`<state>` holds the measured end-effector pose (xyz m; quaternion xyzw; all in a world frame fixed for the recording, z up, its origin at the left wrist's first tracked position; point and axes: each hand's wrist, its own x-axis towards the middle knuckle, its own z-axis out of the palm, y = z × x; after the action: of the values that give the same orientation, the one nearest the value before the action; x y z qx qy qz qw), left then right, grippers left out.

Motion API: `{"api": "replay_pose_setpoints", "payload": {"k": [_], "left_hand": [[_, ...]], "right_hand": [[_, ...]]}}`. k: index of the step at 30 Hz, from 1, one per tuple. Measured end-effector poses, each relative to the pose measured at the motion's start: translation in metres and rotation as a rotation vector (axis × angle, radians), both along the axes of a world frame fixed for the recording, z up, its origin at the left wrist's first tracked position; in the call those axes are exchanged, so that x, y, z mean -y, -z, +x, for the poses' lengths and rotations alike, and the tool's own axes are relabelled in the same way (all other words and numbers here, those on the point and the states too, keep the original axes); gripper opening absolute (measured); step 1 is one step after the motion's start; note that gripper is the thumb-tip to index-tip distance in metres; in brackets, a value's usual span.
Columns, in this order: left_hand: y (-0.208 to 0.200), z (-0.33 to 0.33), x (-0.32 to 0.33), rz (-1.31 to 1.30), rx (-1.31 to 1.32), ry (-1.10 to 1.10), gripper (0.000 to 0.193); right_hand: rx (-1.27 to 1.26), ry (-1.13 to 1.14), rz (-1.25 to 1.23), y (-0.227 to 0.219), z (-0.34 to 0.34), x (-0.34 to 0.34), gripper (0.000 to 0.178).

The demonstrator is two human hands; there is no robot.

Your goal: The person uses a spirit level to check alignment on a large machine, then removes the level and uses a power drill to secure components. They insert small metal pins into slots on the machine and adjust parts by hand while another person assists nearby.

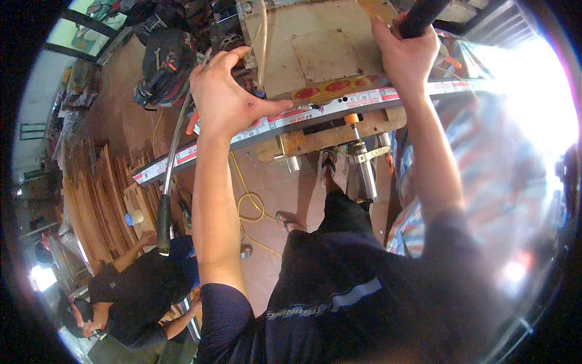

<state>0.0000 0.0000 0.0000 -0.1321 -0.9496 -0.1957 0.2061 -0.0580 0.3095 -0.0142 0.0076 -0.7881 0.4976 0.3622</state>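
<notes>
A long metal bar (pixel 376 97) wrapped in red-and-white printed film lies across the front of a worn machine (pixel 321 54). Over its left part is my left hand (pixel 227 100), thumb stretched along the bar and fingers spread away from it; nothing shows in its grasp. My right hand (pixel 412 60) is closed round a black lever handle (pixel 424 17) at the machine's far right. Below the bar, a metal cylinder (pixel 365 173) with an orange collar sticks out towards me. A second lever with a black grip (pixel 163 221) slants down left of my left forearm.
At the lower left another person (pixel 142 291) in dark clothes is bent over. Wooden boards (pixel 91 194) stand behind them. A yellow cord (pixel 245 209) loops on the floor, and a black bag (pixel 163 64) sits at the upper left. Striped sheeting (pixel 491 176) hangs at the right.
</notes>
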Motion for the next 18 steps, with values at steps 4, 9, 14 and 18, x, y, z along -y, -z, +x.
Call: {"api": "replay_pose_setpoints", "payload": {"k": [4,9,14,18], "left_hand": [[-0.001,-0.002,0.0,0.068,0.04,0.009,0.102],[0.001,-0.002,-0.004,-0.019,-0.044,-0.019,0.103],[-0.003,0.002,-0.006,0.029,-0.016,-0.014,0.103],[-0.006,0.004,-0.008,0.022,-0.012,-0.013,0.102]], "right_hand": [[-0.006,-0.002,-0.014,-0.003,-0.002,0.004,0.033],[-0.01,-0.058,-0.036,-0.011,0.0,0.003,0.033],[0.033,-0.011,-0.038,-0.011,0.002,0.002,0.031],[-0.017,-0.105,-0.099,-0.013,0.002,0.002,0.032]]}}
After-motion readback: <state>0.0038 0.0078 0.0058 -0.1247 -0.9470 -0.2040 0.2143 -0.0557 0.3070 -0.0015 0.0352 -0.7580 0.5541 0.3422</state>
